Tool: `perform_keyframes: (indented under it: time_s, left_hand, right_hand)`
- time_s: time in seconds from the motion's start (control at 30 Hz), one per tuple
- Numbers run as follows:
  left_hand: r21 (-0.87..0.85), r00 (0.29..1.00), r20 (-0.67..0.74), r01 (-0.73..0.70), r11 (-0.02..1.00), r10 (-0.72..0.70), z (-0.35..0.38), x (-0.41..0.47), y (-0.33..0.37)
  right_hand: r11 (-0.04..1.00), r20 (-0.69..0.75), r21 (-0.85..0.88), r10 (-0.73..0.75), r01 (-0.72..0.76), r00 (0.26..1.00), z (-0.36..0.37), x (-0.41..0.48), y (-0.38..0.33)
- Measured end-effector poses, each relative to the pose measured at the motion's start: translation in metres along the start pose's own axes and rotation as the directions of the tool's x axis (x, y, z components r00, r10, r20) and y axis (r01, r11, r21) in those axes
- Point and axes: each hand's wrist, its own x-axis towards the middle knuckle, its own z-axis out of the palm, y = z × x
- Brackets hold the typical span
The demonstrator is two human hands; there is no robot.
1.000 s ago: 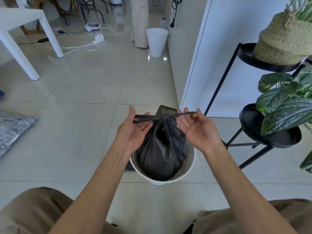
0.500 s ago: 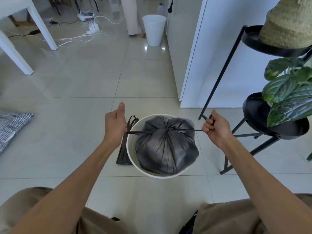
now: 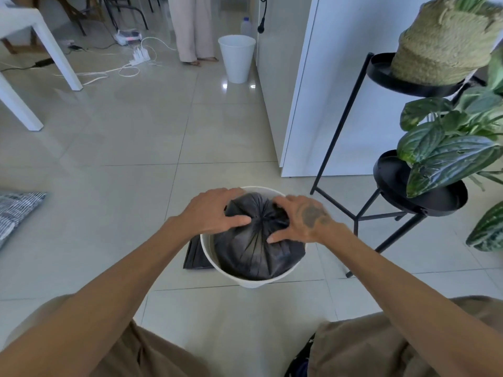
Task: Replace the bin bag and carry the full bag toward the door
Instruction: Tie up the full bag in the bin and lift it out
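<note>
1. The full bag (image 3: 258,240) sits inside the white bin (image 3: 253,280) on the tiled floor (image 3: 136,148), filling it almost to the rim. A black plant stand (image 3: 392,213) is just to the right of the bin.
2. It is black, thin and glossy, drawn shut at the top, with creases running out from a puckered knot (image 3: 262,217) in the middle.
3. The left hand (image 3: 215,213) lies on the left of the knot, fingers (image 3: 217,193) spread and curled over the far side of the bag, thumb pointing at the knot. The right hand (image 3: 302,219) mirrors it on the right. Both rest open on the plastic; neither is clamped on anything that I can see.
4. My judgement: the film is soft and slippery and will sag under its load. It could stretch or tear if pinched at a thin spot. Its weight cannot be told, though it bulges roundly.
5. The gathered neck at the knot looks the strongest place to take hold, lifting straight up out of the bin.
6. A flat dark thing, likely a folded fresh bag (image 3: 194,254), lies on the floor touching the bin's left side.
</note>
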Motion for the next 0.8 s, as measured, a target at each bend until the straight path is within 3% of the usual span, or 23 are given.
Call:
perform_keyframes:
  time_s: [0.1,0.17,0.27,0.47,0.6,0.8]
  left_hand:
    - [0.091,0.99,0.14,-0.04,0.995,0.028,0.005,-0.001,0.012]
    - [0.147,0.99,0.141,-0.052,0.988,0.031,0.006,-0.003,0.016]
    - [0.125,0.999,0.041,-0.035,0.991,0.03,-0.013,-0.005,0.016]
    - [0.101,0.963,-0.2,-0.161,0.982,0.179,-0.065,-0.024,0.079]
    - [0.041,0.934,-0.245,-0.26,0.965,0.262,-0.058,-0.033,0.143]
    - [0.043,0.951,-0.132,-0.277,0.96,0.28,0.011,-0.031,0.211]
  right_hand:
    - [0.99,-0.018,-0.141,-0.003,0.0,1.0,0.009,0.002,-0.006]
    - [0.989,-0.09,-0.151,-0.023,0.01,0.996,0.004,0.0,-0.009]
    - [0.992,-0.257,-0.121,-0.054,0.024,0.965,-0.017,-0.004,-0.01]
    - [0.999,-0.475,-0.039,0.01,-0.032,0.88,-0.082,-0.068,0.006]
    - [0.986,-0.45,-0.051,0.119,-0.159,0.885,-0.098,-0.131,0.032]
    - [0.948,-0.327,-0.025,0.292,-0.317,0.899,-0.056,-0.183,0.074]
